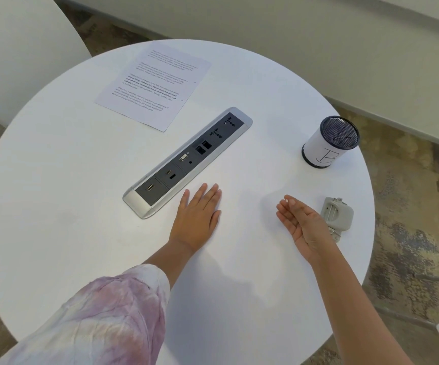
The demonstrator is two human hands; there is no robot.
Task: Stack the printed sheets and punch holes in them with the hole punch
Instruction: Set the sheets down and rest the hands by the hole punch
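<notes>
The printed sheets (152, 85) lie flat in a pile at the far left of the round white table (55, 193), text facing up. A small grey hole punch (338, 214) rests near the right edge of the table. My left hand (198, 217) lies palm down on the tabletop, fingers spread, just right of the socket strip. My right hand (301, 223) hovers on its edge with the palm turned left and fingers apart, holding nothing, its back close to the hole punch.
A silver and black socket strip (186, 162) runs diagonally across the table's middle. A mesh pen cup (330, 142) wrapped in white paper marked "B" stands at the right. Another white table (15, 54) sits at the far left, and a wall runs behind.
</notes>
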